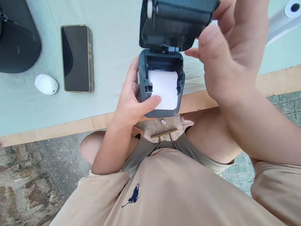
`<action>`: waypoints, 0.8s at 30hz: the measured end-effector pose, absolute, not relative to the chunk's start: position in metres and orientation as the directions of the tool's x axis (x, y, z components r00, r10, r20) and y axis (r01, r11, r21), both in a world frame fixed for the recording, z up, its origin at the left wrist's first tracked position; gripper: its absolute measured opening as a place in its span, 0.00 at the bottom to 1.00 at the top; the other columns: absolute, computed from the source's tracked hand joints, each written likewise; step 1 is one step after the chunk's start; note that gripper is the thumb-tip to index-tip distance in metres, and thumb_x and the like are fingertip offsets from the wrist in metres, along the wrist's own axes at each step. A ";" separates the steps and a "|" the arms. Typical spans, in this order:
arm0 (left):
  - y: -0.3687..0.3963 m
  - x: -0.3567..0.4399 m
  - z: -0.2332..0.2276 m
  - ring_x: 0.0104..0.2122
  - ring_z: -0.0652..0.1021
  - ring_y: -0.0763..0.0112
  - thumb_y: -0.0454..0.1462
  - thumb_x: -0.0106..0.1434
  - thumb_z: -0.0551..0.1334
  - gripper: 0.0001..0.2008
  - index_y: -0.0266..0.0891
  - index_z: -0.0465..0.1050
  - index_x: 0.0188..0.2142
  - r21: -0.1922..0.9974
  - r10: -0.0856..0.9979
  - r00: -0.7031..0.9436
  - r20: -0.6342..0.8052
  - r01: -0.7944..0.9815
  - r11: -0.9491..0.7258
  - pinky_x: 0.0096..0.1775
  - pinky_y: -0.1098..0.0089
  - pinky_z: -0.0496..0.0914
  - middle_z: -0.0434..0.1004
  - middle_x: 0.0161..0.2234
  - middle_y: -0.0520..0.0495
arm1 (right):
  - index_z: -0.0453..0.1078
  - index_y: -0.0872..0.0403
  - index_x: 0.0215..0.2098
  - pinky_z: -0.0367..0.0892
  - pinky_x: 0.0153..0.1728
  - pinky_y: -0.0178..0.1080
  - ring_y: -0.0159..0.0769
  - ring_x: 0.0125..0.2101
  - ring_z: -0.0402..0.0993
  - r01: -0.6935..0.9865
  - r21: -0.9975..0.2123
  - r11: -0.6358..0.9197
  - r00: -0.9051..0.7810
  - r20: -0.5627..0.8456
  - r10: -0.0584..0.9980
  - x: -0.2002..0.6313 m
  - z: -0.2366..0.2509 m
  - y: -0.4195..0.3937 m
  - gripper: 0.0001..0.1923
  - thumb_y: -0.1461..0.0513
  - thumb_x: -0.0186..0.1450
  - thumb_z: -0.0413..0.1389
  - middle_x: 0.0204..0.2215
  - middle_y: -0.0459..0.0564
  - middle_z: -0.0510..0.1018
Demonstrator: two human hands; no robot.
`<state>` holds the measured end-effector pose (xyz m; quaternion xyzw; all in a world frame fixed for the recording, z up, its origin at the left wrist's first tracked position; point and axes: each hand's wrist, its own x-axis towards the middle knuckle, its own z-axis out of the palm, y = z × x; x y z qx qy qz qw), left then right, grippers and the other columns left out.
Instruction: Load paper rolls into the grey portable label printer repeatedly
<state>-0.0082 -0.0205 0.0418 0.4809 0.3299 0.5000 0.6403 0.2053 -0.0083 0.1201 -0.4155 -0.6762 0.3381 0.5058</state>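
the grey printer sits at the table edge, lid up and cut off at the top, white paper inside. left hand clamps its side, thumb on the paper; right hand grips the lid, fingertips hidden. phone lies well left.

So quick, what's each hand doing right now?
Left hand: closed around the printer, thumb on the paper.
Right hand: holding the lid.
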 end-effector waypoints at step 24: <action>-0.030 0.003 0.081 0.66 0.78 0.44 0.55 0.63 0.75 0.25 0.49 0.76 0.53 0.915 0.954 0.282 -0.099 -0.351 0.199 0.50 0.55 0.83 0.82 0.52 0.45 | 0.58 0.52 0.65 0.74 0.38 0.30 0.28 0.50 0.72 0.187 -0.945 0.268 -0.531 0.132 0.837 0.213 0.106 -0.010 0.33 0.50 0.70 0.63 0.64 0.53 0.68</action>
